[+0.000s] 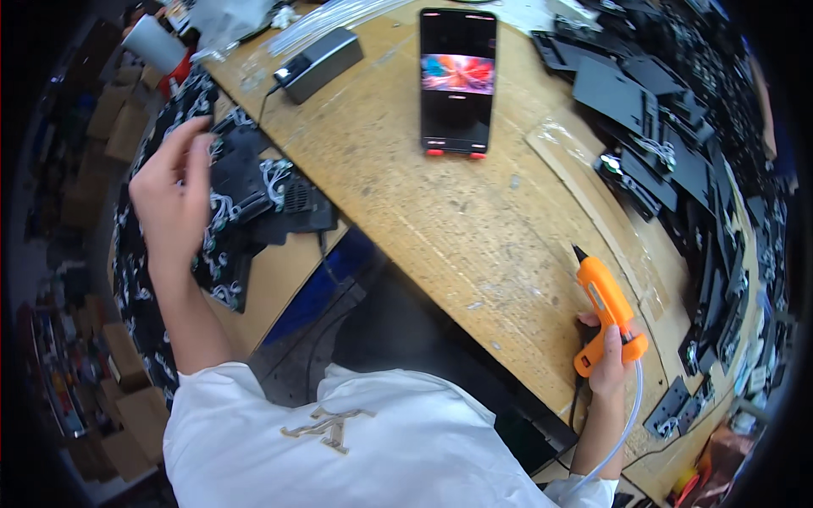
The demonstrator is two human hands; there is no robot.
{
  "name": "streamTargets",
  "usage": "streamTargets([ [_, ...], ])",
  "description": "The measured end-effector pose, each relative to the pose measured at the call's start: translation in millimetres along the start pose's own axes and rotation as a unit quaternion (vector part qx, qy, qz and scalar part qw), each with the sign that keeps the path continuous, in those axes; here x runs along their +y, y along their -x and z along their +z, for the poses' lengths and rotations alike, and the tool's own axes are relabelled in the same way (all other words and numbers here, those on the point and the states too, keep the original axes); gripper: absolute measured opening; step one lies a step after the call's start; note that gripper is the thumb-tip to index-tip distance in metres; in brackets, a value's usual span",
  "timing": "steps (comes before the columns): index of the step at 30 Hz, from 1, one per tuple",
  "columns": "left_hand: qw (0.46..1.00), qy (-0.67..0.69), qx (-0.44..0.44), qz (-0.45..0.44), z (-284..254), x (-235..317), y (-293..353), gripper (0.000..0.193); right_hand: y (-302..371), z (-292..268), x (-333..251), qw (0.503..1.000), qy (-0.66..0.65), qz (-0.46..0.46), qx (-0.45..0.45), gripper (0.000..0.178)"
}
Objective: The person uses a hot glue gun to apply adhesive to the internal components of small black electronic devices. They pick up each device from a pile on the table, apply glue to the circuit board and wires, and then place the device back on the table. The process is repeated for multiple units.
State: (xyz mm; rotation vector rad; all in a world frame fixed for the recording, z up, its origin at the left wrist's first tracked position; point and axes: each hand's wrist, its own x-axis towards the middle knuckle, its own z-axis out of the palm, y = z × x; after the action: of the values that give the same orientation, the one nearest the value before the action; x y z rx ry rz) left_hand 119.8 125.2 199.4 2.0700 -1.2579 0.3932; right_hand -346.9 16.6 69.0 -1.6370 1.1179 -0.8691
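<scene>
My right hand [608, 362] is wrapped round the handle of an orange hot glue gun [605, 292]. Its dark nozzle points away from me above the wooden workbench [440, 229]. A long, pale glue stick [633, 423] trails from the gun's rear along my forearm. My left hand [172, 199] is raised at the left, over black plastic parts [241, 173] with white wires. Its thumb and index finger curl together in a pinch; whether anything small sits between the tips is hidden.
A phone [457, 118] with a lit screen stands on red feet at the bench's far side. Left of it lies a dark grey box [318, 65] with a cable. Black panels [614, 95] pile up along the right. A cardboard strip [584, 182] borders them.
</scene>
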Motion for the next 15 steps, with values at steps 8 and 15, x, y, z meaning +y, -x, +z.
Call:
streamTargets([
  [8, 0.866, 0.024, -0.057, 0.496, 211, 213, -42, 0.03, -16, -3, -16, 0.964, -0.209, 0.075, 0.145, 0.046],
  [15, 0.885, -0.09, -0.138, 0.436, 269, 243, -74, 0.006, -16, -2, -9, 0.975, -0.211, 0.05, 0.059, 0.039],
])
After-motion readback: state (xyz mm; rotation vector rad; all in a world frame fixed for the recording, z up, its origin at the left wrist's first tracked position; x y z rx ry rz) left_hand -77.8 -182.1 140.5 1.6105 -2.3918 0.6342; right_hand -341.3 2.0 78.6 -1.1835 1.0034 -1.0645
